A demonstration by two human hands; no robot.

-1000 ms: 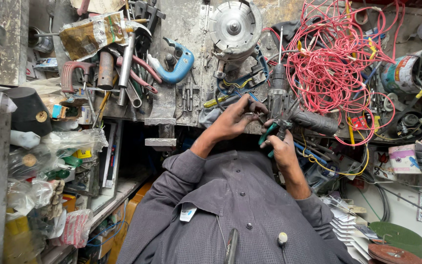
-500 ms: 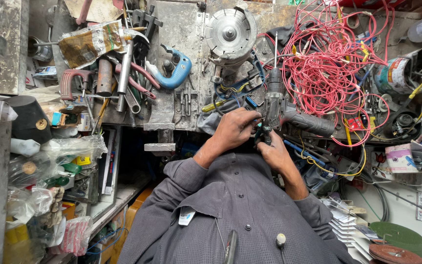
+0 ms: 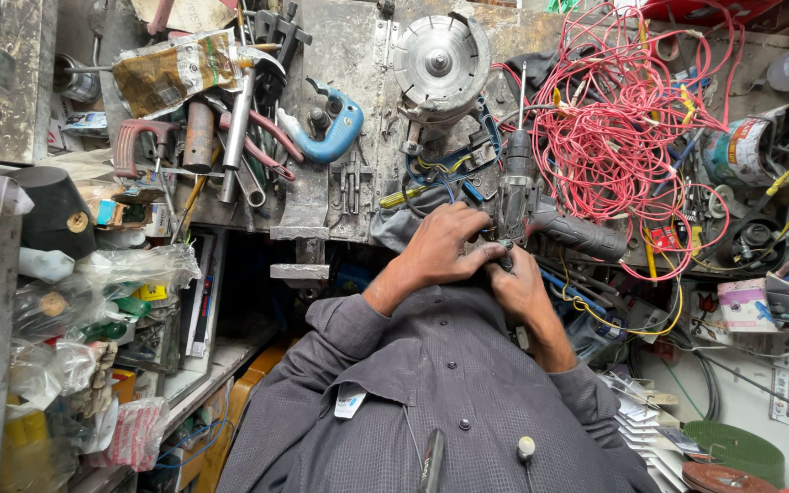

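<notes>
Here we have both hands pressed together at the near edge of the workbench (image 3: pixel 340 196). Our left hand (image 3: pixel 440 246) and right hand (image 3: pixel 518 285) close tightly around a small dark part (image 3: pixel 501 257) between the fingertips; what it is, we cannot tell. The part sits just under the butt of the grey power drill (image 3: pixel 541 215), which lies on the bench with its bit pointing away from us.

Compared with a moment ago, our hands have drawn closer together, and the green-handled tool we saw in the right hand no longer shows.

An open tin can (image 3: pixel 749 151) lies on its side at the right, its inside hidden from us. Clear plastic bags (image 3: pixel 111 274) on the left shelf hold small coloured items.

A tangle of red wire (image 3: pixel 623 110) spreads over the bench beside the drill, crowding it. Farther off sit a round saw blade (image 3: pixel 440 59), a blue-handled tool (image 3: pixel 335 132) and a heap of wrenches (image 3: pixel 239 137).
</notes>
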